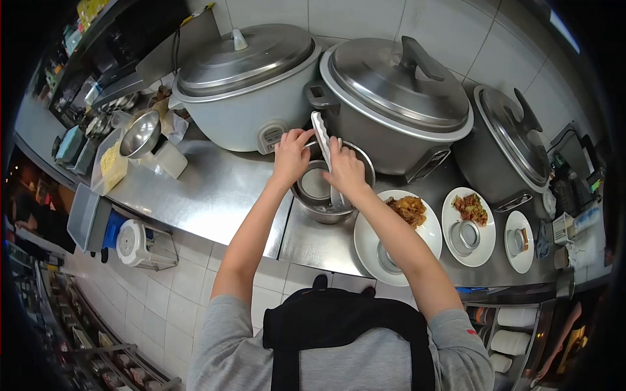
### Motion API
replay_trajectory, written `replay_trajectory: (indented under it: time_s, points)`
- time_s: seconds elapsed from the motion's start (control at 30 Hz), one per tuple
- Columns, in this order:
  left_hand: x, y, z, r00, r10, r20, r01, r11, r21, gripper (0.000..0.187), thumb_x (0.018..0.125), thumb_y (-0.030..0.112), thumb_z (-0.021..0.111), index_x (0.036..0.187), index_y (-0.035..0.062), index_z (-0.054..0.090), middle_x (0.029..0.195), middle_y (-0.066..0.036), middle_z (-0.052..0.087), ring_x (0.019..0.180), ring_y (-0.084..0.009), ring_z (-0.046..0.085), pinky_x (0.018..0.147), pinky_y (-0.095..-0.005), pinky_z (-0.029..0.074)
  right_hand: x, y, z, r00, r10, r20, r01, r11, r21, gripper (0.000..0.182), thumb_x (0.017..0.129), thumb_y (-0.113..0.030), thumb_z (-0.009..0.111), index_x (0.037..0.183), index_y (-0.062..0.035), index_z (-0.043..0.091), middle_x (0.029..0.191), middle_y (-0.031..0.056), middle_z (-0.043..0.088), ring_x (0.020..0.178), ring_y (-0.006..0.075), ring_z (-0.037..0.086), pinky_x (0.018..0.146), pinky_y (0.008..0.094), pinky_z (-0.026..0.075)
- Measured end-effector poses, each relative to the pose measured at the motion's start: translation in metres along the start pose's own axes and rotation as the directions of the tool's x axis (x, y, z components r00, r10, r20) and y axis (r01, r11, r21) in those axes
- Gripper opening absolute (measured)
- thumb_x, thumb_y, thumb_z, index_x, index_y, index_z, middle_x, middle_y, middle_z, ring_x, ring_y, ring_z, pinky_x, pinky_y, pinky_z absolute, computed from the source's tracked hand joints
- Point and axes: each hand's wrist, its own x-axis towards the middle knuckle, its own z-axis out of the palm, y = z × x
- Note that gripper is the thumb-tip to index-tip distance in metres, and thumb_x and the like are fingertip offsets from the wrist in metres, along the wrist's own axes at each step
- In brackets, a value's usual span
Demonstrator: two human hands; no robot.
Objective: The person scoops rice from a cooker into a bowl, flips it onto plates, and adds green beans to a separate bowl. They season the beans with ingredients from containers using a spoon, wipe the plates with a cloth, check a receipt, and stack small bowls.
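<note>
A round metal pot (327, 215) stands on the steel counter, with a smaller metal bowl or ring (315, 182) inside it. A long, narrow, pale utensil (319, 127), perhaps tongs, leans upright in the pot; its exact kind is hard to tell. My right hand (347, 171) is closed around the middle of this utensil, thumb on the near side. On the other side my left hand (292, 155) hovers at the pot's rim, fingers bent and apart, tips close to the utensil. Whether they touch it cannot be made out.
Large rice cookers (241, 98) (398, 98) (515, 137) line the wall. White plates (427, 241) (479, 251) (521, 260) with food and small metal cups lie at right. At left are a metal bowl (140, 133), a tub of yellow shreds (112, 169) and a white stool (138, 244).
</note>
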Motion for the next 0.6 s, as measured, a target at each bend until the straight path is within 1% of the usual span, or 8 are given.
replay_trajectory:
  time_s: [0.03,0.07,0.13,0.17,0.27,0.47,0.53,0.6]
  points:
    - [0.001,0.002,0.0,0.993,0.082,-0.082,-0.082,0.997,0.009,0.025,0.072,0.005,0.055,0.096,0.0074,0.06,0.096,-0.011,0.057,0.097,-0.0297,0.053,0.081,-0.042,0.044,0.002,0.002,0.008,1.0,0.013,-0.013,-0.013,1.0,-0.005,0.08,0.062,-0.014,0.073,0.127,0.0009,0.028,0.09,0.0215,0.057,0.087,0.0348,0.059,0.068,0.0396,0.053]
    - [0.001,0.002,0.003,0.993,0.084,-0.082,-0.083,0.996,0.006,0.025,0.072,0.005,0.055,0.096,0.0074,0.06,0.096,-0.011,0.057,0.097,-0.0297,0.053,0.081,-0.042,0.044,0.005,0.004,0.01,1.0,0.016,-0.012,-0.016,1.0,-0.007,0.08,0.062,-0.014,0.073,0.127,0.0009,0.028,0.09,0.0215,0.057,0.087,0.0348,0.059,0.068,0.0396,0.053]
    - [-0.005,0.002,0.015,0.949,0.136,0.284,-0.187,0.969,0.162,0.013,0.07,0.005,0.055,0.081,0.0041,0.062,0.085,-0.01,0.059,0.088,-0.0293,0.057,0.073,-0.038,0.048,0.008,0.013,0.011,0.998,0.069,0.01,-0.069,0.998,-0.005,0.082,0.061,-0.007,0.071,0.129,-0.0008,0.025,0.09,0.0213,0.057,0.087,0.0353,0.059,0.068,0.0402,0.052]
    - [-0.007,-0.005,0.029,0.935,0.225,0.273,-0.294,0.924,0.245,0.007,0.069,0.006,0.056,0.072,0.0023,0.062,0.076,-0.011,0.061,0.079,-0.0275,0.06,0.066,-0.0353,0.05,0.008,0.019,0.01,0.998,0.063,0.015,-0.064,0.994,0.084,0.085,0.061,-0.003,0.07,0.131,-0.0014,0.022,0.087,0.0232,0.059,0.083,0.0372,0.06,0.069,0.0426,0.051]
    - [-0.001,-0.004,0.042,0.851,0.224,0.474,-0.422,0.83,0.364,0.008,0.068,0.007,0.057,0.072,0.0041,0.064,0.075,-0.011,0.064,0.077,-0.0248,0.062,0.066,-0.0342,0.051,0.012,0.026,-0.003,0.991,0.05,0.126,-0.078,0.97,0.23,0.087,0.062,-0.003,0.071,0.132,-0.0007,0.019,0.084,0.0254,0.06,0.08,0.0396,0.06,0.07,0.0447,0.048]
    - [-0.01,0.012,0.033,0.854,0.106,0.509,-0.376,0.802,0.464,0.009,0.07,0.01,0.058,0.071,0.0079,0.067,0.074,-0.01,0.065,0.077,-0.0219,0.063,0.067,-0.0324,0.051,0.022,0.042,0.004,0.975,-0.141,0.174,0.093,0.962,0.258,0.094,0.065,-0.013,0.075,0.136,-0.0019,0.014,0.094,0.0264,0.058,0.089,0.0413,0.057,0.079,0.0434,0.045]
    - [-0.014,0.016,0.026,0.853,0.1,0.511,-0.369,0.809,0.457,0.01,0.07,0.012,0.058,0.072,0.0064,0.066,0.076,-0.011,0.066,0.078,-0.0237,0.064,0.068,-0.0338,0.052,0.02,0.043,0.002,0.934,-0.334,-0.124,0.348,0.93,0.116,0.086,0.07,-0.025,0.072,0.133,0.0052,0.02,0.081,0.0206,0.06,0.077,0.0379,0.06,0.071,0.0417,0.048]
    - [-0.01,0.02,0.009,0.833,0.018,0.554,-0.287,0.868,0.404,0.013,0.069,0.013,0.06,0.079,0.006,0.066,0.081,-0.014,0.064,0.078,-0.0289,0.063,0.068,-0.0406,0.05,0.01,0.037,-0.029,0.942,-0.266,-0.205,0.304,0.934,0.189,0.07,0.073,-0.027,0.068,0.126,0.002,0.033,0.081,0.0192,0.059,0.077,0.0376,0.059,0.071,0.0415,0.047]
